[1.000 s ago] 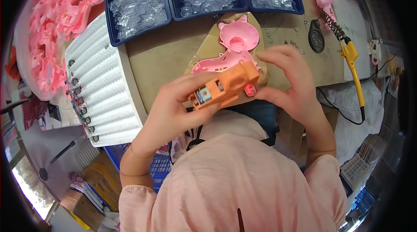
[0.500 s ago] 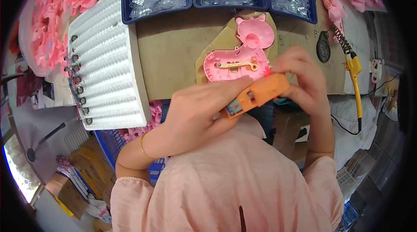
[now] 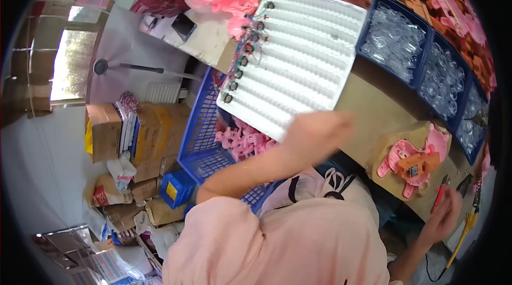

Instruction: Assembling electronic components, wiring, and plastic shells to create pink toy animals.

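Note:
My left hand point(image 3: 320, 133), smeared by motion, is over the near right edge of a white ridged foam tray point(image 3: 306, 50). Small round dark parts with thin wires point(image 3: 248, 48) line the tray's left edge. At the right, a boxy orange plastic part point(image 3: 418, 166) lies on an open pink toy shell point(image 3: 397, 151), which rests on a brown base point(image 3: 380, 159). My right hand point(image 3: 447, 215) is to the right of the shell, its fingers blurred and partly curled. Right beside those fingers is a slim red tool point(image 3: 439, 198); whether they grip it I cannot make out.
Blue bins point(image 3: 392, 34) of clear plastic parts stand behind the brown work surface point(image 3: 370, 106). More orange parts point(image 3: 416, 2) are heaped beyond. A blue basket point(image 3: 200, 146) with pink pieces point(image 3: 242, 138) is below the tray. A yellow soldering iron point(image 3: 466, 226) hangs at the right.
The orange part has left my hands and now lies on the pink shell. My left hand has moved left to the foam tray, my right hand rightward. The view has swung left.

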The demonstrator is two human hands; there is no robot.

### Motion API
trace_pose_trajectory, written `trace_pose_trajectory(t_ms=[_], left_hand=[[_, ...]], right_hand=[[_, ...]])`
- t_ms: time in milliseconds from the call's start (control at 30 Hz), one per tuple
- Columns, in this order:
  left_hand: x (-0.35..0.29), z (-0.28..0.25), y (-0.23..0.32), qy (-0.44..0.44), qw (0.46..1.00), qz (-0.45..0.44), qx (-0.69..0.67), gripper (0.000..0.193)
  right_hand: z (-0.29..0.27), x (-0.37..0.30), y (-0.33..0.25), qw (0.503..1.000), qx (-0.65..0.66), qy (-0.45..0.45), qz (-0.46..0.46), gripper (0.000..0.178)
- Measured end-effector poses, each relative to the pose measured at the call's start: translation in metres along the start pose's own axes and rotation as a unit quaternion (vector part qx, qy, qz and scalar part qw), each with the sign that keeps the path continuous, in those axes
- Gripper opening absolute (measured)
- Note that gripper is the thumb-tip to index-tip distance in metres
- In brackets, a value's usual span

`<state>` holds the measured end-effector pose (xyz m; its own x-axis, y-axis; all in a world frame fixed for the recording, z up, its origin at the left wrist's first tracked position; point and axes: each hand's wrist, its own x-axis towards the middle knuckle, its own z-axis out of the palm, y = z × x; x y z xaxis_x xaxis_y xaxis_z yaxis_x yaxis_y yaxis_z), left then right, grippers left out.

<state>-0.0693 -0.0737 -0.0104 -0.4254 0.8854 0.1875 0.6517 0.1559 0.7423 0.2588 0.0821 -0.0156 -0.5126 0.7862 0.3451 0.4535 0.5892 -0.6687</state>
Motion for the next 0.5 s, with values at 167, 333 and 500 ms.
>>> trace_pose_trajectory(t_ms=[167,333,500], left_hand=[[0.018,-0.117,-0.041,0.147,0.974,-0.170,-0.033,0.019],[0.085,-0.165,-0.161,0.156,0.968,-0.120,0.158,0.021],[0.105,-0.144,-0.156,0.105,0.962,0.059,0.247,0.021]], right_hand=[[0.052,0.025,-0.073,0.958,0.036,-0.222,-0.176,0.018],[0.117,0.037,-0.119,0.920,0.113,-0.291,-0.237,0.024],[0.153,0.041,-0.134,0.917,0.100,-0.290,-0.255,0.034]])
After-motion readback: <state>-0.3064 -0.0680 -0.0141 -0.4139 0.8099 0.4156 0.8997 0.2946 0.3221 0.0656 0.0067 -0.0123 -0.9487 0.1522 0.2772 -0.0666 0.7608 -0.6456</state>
